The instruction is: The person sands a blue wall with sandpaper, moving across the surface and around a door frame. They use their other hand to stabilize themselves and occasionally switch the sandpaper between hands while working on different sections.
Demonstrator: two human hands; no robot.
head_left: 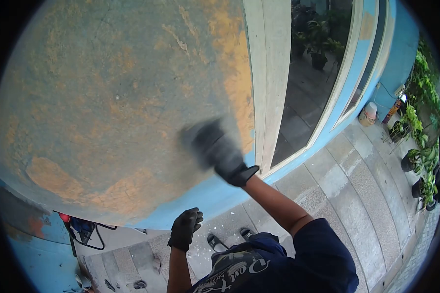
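Observation:
My right hand (220, 154), in a dark glove, is at the wall (107, 112), near its right edge. Motion smears its fingers, so whether it holds anything cannot be made out. The wall's face is a patchwork of grey and orange-yellow, with light blue paint along the bottom and right edge. Lower down, my left hand (184, 228), gloved in black too, hangs apart from the wall in front of my body. Its fingers are curled in, and nothing shows in them.
Right of the wall stand a pale door frame (269, 83) and a dark glass pane (310, 93). Paved floor (337, 190) runs below, with pale flecks near my feet. Potted plants (413, 161) and a bucket (368, 115) line the right. A blue machine with a black frame (85, 232) sits lower left.

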